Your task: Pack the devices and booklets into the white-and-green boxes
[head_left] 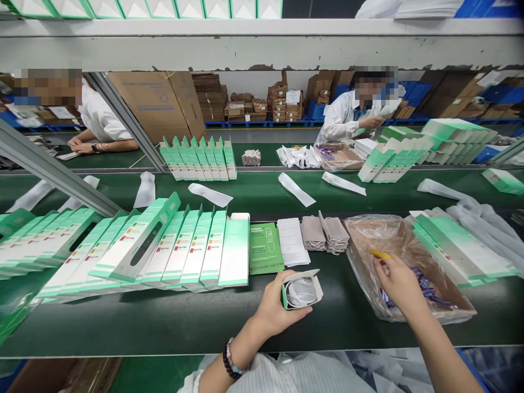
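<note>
**One carton open in hand, a long row waiting**

Nearest the camera, the left hand (275, 305) is closed around a small green-and-white carton (301, 290), held end-up over the dark green bench (184, 322). Its top flap stands open and a white pouch sits inside, so this box is part-filled and not yet closed. To the right, the right hand (399, 284) reaches into a plastic-lined cardboard box (409, 273) of small purple-wrapped items. The fingers are curled with something yellow at their tips, but whether they actually pinch it cannot be told.

Just beyond the carton lie a green leaflet stack (265, 248), white folded sheets (291, 240) and a pile of grey pouches (325, 233), all well stocked. Left of them a long leaning row of cartons (164, 245) stretches away; another stack (458, 245) lies to the right. Whether those are filled cannot be seen.

Farther off, loose white sleeves (292, 188) lie along the belt. On the far side, two people in white work at further rows of cartons (198, 158). By the look of the supplies, much packing remains.
</note>
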A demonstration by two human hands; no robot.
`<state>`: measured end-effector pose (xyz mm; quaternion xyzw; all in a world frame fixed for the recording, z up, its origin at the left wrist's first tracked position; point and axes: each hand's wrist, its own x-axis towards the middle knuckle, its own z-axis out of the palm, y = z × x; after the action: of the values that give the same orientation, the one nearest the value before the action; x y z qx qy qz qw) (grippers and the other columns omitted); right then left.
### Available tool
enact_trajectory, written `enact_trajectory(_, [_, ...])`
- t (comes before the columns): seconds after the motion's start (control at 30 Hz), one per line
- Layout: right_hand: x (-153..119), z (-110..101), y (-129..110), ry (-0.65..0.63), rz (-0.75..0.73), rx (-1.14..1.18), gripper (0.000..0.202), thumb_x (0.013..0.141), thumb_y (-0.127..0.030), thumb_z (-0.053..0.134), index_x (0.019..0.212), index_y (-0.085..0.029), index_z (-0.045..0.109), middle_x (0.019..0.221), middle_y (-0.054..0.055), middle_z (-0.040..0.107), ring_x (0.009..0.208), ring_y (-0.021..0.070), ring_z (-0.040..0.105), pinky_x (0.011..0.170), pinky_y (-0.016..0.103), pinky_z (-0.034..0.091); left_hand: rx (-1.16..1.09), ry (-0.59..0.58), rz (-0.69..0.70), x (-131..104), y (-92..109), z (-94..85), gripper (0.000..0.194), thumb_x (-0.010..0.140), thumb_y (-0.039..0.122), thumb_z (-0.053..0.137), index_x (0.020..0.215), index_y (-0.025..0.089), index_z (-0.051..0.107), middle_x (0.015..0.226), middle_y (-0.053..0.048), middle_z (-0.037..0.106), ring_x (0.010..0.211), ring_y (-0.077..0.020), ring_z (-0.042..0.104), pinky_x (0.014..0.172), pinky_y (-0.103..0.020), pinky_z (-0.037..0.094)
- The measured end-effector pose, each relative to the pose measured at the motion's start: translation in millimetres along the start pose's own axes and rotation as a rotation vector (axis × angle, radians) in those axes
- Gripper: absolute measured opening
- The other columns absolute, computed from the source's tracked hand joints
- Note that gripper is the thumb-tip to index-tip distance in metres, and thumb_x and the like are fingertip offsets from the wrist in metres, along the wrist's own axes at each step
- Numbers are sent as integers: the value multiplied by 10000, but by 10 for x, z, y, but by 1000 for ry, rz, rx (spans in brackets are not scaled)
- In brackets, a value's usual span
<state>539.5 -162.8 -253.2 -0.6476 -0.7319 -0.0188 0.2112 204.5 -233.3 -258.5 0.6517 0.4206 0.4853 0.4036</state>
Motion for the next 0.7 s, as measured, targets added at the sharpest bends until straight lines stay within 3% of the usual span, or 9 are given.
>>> enact_trajectory(0.07, [-86, -199, -438, 257, -157, 128, 238, 919, -294, 481, 1022, -153, 643, 1047, 155, 679, 1032, 287, 634, 917, 439, 488, 5, 11, 0, -2, 2, 16, 617, 666, 242, 826, 1209, 223, 532, 1142, -64, 669, 1023, -243, 659, 881, -346, 524])
enact_trajectory(0.1, [-140, -301, -700, 333, -350, 233, 194, 891, -241, 548, 1045, -176, 646, 1046, 121, 694, 1049, 271, 629, 940, 438, 484, 4, 16, 3, -3, 6, 23, 624, 663, 239, 829, 1212, 225, 533, 1146, -63, 669, 1030, -243, 658, 890, -347, 523])
enact_trajectory(0.17, [-248, -466, -1220, 243, -722, 289, 253, 855, -160, 612, 1104, -185, 647, 1102, 77, 719, 1117, 259, 605, 1044, 471, 419, -6, 16, 6, -3, 18, 33, 618, 672, 247, 827, 1217, 226, 535, 1158, -64, 667, 1032, -240, 662, 892, -345, 527])
enact_trajectory(0.2, [-291, -516, -1444, 222, -813, 292, 230, 864, -172, 619, 1090, -176, 656, 1105, 66, 730, 1134, 259, 603, 1102, 497, 355, -12, 12, 1, -3, 23, 35, 606, 685, 254, 818, 1220, 225, 536, 1163, -65, 667, 1025, -237, 667, 888, -345, 531])
enact_trajectory(0.27, [-349, -533, -1760, 189, -847, 282, 193, 900, -231, 609, 1065, -153, 673, 1088, 55, 746, 1145, 257, 610, 1177, 526, 220, -24, -3, -20, -3, 32, 36, 587, 715, 262, 794, 1236, 222, 527, 1160, -68, 672, 999, -229, 679, 878, -348, 541])
enact_trajectory(0.33, [-379, -466, -1894, 185, -799, 299, 184, 919, -268, 597, 1032, -155, 689, 1065, 45, 755, 1135, 245, 625, 1198, 534, 154, -24, -17, -26, -2, 35, 33, 580, 721, 249, 778, 1242, 218, 525, 1168, -71, 672, 1009, -231, 679, 889, -356, 543])
enact_trajectory(0.5, [-425, -293, -1870, 174, -714, 344, 105, 898, -194, 612, 936, -186, 709, 1002, 35, 766, 1055, 218, 658, 1182, 539, 205, -9, -39, 10, 3, 32, 30, 560, 711, 240, 761, 1227, 214, 545, 1192, -79, 663, 1058, -247, 667, 925, -372, 539])
enact_trajectory(0.7, [-423, -382, -1921, 49, -709, 305, 178, 903, -255, 617, 1055, -191, 686, 1011, 28, 751, 1081, 219, 628, 1201, 532, 169, -48, -21, 4, 1, 37, 44, 596, 702, 260, 795, 1235, 228, 532, 1195, -70, 673, 1045, -240, 676, 899, -356, 544])
